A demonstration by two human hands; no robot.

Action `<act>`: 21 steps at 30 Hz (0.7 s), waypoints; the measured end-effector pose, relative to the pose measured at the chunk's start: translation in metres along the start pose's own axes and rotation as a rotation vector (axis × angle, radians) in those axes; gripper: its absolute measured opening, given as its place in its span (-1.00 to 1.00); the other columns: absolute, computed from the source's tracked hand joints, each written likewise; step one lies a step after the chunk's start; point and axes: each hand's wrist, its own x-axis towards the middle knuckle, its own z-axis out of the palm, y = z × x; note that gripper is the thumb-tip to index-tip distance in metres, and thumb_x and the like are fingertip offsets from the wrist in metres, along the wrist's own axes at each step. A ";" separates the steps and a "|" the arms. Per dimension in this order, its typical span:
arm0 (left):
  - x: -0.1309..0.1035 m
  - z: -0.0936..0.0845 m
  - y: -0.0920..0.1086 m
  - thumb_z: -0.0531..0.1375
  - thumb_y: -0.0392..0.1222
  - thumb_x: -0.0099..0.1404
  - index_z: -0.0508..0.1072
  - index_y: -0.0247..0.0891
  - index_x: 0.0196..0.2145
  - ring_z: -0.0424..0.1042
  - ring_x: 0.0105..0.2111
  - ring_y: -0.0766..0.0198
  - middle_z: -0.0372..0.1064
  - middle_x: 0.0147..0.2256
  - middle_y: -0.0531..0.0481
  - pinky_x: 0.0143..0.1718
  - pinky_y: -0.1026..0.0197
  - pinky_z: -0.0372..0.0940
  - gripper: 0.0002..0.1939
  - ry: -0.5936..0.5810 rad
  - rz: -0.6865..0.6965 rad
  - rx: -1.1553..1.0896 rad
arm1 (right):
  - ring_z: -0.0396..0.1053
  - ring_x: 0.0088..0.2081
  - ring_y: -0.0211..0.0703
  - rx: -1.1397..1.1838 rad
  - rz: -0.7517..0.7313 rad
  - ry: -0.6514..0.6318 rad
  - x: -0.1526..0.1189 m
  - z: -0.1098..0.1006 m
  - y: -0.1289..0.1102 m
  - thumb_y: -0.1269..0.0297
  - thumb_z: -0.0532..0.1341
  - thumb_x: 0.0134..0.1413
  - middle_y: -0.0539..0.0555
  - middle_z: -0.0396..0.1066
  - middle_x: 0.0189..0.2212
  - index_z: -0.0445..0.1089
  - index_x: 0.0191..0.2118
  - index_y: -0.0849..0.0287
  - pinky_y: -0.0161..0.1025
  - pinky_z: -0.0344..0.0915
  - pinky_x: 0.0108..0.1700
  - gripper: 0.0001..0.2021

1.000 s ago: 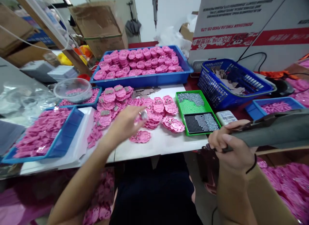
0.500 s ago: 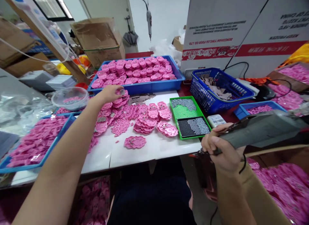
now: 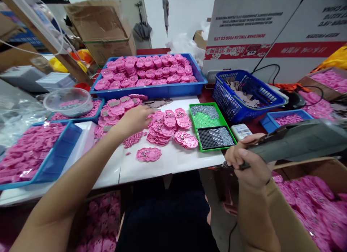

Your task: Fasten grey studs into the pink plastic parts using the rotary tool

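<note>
My left hand (image 3: 137,119) is over the pink plastic parts in the middle of the table, its fingers bent downward and mostly hidden. Whether anything is in them I cannot make out. Beside it are a stack of pink owl-shaped plates (image 3: 159,133) and a heap of small pink pieces (image 3: 132,139). A single pink plate (image 3: 148,154) lies nearer the table's front edge. My right hand (image 3: 251,161) is wrapped round a grey electric screwdriver (image 3: 287,145), its bit pointing left, past the green tray (image 3: 201,150) of small screws.
A long blue tray (image 3: 151,90) of stacked pink plates stands at the back. On the left are a blue bin (image 3: 58,151) and a clear tub (image 3: 67,102). A blue basket (image 3: 225,100) is at right. Another screwdriver (image 3: 166,13) hangs above; a carton (image 3: 287,205) sits below right.
My left hand has moved right and toward me, from the plates with grey patches to the middle piles. My right hand still grips the screwdriver. The view has shifted slightly.
</note>
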 end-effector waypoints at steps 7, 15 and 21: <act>-0.011 0.002 0.006 0.25 0.12 0.35 0.49 -0.17 0.14 0.42 0.16 -0.02 0.48 0.14 -0.16 0.23 -0.05 0.26 -0.50 -0.200 0.223 -0.240 | 0.11 -0.72 -0.35 0.014 0.016 -0.027 -0.003 0.001 -0.003 0.48 0.25 0.01 -0.19 0.19 -0.68 0.37 -0.18 0.08 -0.30 0.17 -0.63 -0.77; 0.004 0.005 -0.006 0.32 0.28 0.24 0.57 -0.14 -0.03 0.50 -0.01 0.03 0.56 0.00 -0.11 0.06 0.03 0.32 -0.48 -0.257 0.140 -0.326 | 0.12 -0.73 -0.35 0.049 0.012 -0.049 -0.003 0.003 -0.004 0.47 0.27 0.00 -0.19 0.21 -0.68 0.39 -0.20 0.08 -0.31 0.18 -0.64 -0.78; 0.005 0.004 -0.008 0.40 0.23 0.15 0.58 -0.15 -0.11 0.52 -0.08 0.07 0.58 -0.06 -0.06 0.01 0.03 0.35 -0.51 -0.273 0.093 -0.441 | 0.11 -0.73 -0.34 0.044 0.009 -0.029 -0.004 0.000 -0.003 0.49 0.26 -0.02 -0.18 0.20 -0.68 0.38 -0.21 0.09 -0.30 0.16 -0.64 -0.77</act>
